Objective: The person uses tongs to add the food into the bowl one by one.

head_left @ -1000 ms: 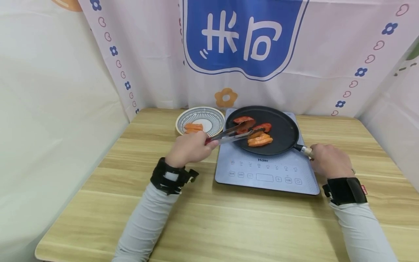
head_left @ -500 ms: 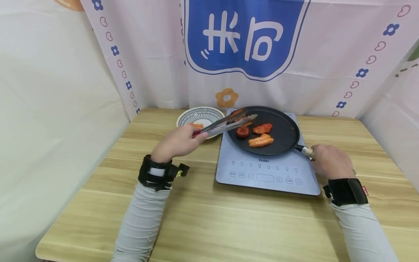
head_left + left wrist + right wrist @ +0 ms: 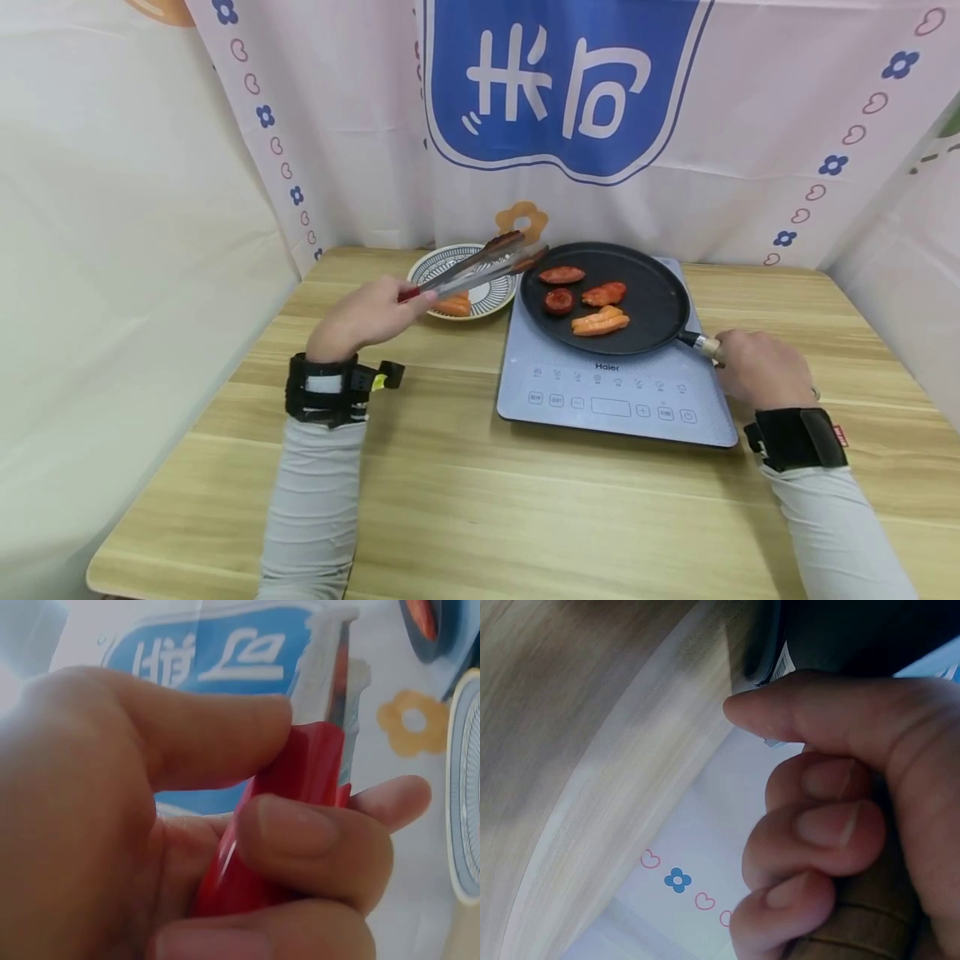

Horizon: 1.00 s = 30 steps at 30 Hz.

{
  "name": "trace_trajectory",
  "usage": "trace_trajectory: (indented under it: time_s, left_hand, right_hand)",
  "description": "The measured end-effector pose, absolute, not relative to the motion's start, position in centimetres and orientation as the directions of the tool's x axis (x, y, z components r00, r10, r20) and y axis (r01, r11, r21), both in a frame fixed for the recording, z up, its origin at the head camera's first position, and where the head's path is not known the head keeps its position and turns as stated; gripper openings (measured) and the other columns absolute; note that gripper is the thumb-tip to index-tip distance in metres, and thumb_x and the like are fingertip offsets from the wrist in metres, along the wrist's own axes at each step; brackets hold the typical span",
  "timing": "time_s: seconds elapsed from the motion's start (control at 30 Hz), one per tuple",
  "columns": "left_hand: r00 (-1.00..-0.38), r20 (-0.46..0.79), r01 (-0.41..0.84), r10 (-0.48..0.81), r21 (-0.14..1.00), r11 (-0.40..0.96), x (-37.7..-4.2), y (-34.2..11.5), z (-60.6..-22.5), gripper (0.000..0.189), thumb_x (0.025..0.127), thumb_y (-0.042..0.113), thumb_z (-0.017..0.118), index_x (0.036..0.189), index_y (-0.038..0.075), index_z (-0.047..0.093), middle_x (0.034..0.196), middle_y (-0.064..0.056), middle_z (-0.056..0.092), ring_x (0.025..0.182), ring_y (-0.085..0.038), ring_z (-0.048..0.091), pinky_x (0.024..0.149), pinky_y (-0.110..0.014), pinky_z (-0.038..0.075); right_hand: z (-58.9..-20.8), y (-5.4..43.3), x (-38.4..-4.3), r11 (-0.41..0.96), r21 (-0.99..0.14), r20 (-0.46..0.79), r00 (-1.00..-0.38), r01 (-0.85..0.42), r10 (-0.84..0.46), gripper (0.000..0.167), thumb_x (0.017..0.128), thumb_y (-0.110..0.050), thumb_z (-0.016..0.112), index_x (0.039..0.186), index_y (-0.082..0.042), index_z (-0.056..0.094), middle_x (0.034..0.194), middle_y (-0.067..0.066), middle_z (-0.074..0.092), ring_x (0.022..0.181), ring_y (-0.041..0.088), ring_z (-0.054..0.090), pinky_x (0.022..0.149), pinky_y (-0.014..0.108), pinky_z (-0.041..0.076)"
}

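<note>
My left hand (image 3: 367, 317) grips the red handles of metal tongs (image 3: 472, 273), seen close up in the left wrist view as a red grip (image 3: 300, 765) between thumb and fingers. The tongs' tips stand apart above the gap between a patterned plate (image 3: 501, 298) and a black frying pan (image 3: 652, 292). Orange strips (image 3: 453, 305) lie on the plate, partly covered by the tongs. In the pan are a sausage-like piece (image 3: 562, 275), a round dark-red piece (image 3: 558, 302), a red piece (image 3: 604, 293) and orange strips (image 3: 600, 322). My right hand (image 3: 765, 367) holds the pan's wooden handle (image 3: 862, 915).
The pan sits on a pale induction cooker (image 3: 615, 425) with touch keys along its front. Both stand on a wooden table (image 3: 450, 500), against a printed cloth (image 3: 360, 167) that hangs behind it. A white cloth wall (image 3: 135, 250) borders the left side.
My left hand has drawn the tongs left and back, from over the pan's food to beside the plate. The sausage-like and round pieces now show uncovered. The right hand stays on the handle.
</note>
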State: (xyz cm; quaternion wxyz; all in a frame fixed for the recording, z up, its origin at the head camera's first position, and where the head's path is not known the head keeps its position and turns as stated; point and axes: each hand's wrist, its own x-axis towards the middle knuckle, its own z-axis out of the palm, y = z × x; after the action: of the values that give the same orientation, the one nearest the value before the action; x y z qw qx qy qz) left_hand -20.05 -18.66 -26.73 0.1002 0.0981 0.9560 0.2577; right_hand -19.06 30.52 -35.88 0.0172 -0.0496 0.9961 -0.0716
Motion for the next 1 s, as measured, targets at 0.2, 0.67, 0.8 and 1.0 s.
trace_trajectory:
  time_s: [0.2, 0.67, 0.8, 1.0]
  left_hand:
    - [-0.954, -0.158, 0.140, 0.256, 0.520, 0.843, -20.3, -20.2, -26.8, 0.052, 0.108, 0.050, 0.052, 0.117, 0.004, 0.073, 0.097, -0.008, 0.062, 0.087, -0.024, 0.056, 0.071, -0.033, 0.044]
    - [-0.962, -0.173, 0.091, 0.209, 0.521, 0.849, -21.5, -21.7, -29.0, 0.047, 0.108, 0.050, 0.052, 0.105, 0.007, 0.070, 0.080, -0.001, 0.049, 0.074, -0.019, 0.046, 0.064, -0.033, 0.038]
    - [-0.965, -0.131, 0.144, 0.228, 0.459, 0.876, -22.6, -22.9, -29.3, 0.048, 0.108, 0.050, 0.052, 0.106, 0.006, 0.071, 0.077, -0.002, 0.053, 0.072, -0.020, 0.049, 0.064, -0.033, 0.040]
    - [-0.950, -0.091, 0.259, 0.298, 0.299, 0.918, -24.8, -26.2, -28.3, 0.039, 0.102, 0.045, 0.065, 0.093, 0.007, 0.073, 0.067, 0.001, 0.055, 0.062, -0.018, 0.050, 0.059, -0.033, 0.039]
  right_hand:
    - [-35.9, 30.6, -19.0, 0.986, -0.145, -0.038, -0.995, -0.087, -0.093, 0.019, 0.088, -0.004, 0.074, 0.105, 0.003, 0.070, 0.077, 0.010, 0.064, 0.066, 0.027, 0.053, 0.054, 0.037, 0.041]
    - [-36.1, 30.6, -18.8, 0.985, -0.146, -0.043, -0.994, -0.096, -0.103, 0.013, 0.088, -0.004, 0.072, 0.099, 0.001, 0.069, 0.075, 0.010, 0.062, 0.066, 0.027, 0.053, 0.053, 0.038, 0.040]
    - [-36.1, 30.7, -18.8, 0.985, -0.149, -0.048, -0.994, -0.088, -0.096, 0.012, 0.088, -0.004, 0.071, 0.099, 0.001, 0.068, 0.075, 0.010, 0.061, 0.066, 0.028, 0.053, 0.053, 0.038, 0.040]
    - [-36.1, 30.5, -19.2, 0.985, -0.141, -0.018, -0.994, -0.103, -0.106, 0.008, 0.089, -0.005, 0.070, 0.096, 0.000, 0.069, 0.074, 0.010, 0.061, 0.066, 0.028, 0.052, 0.053, 0.040, 0.040]
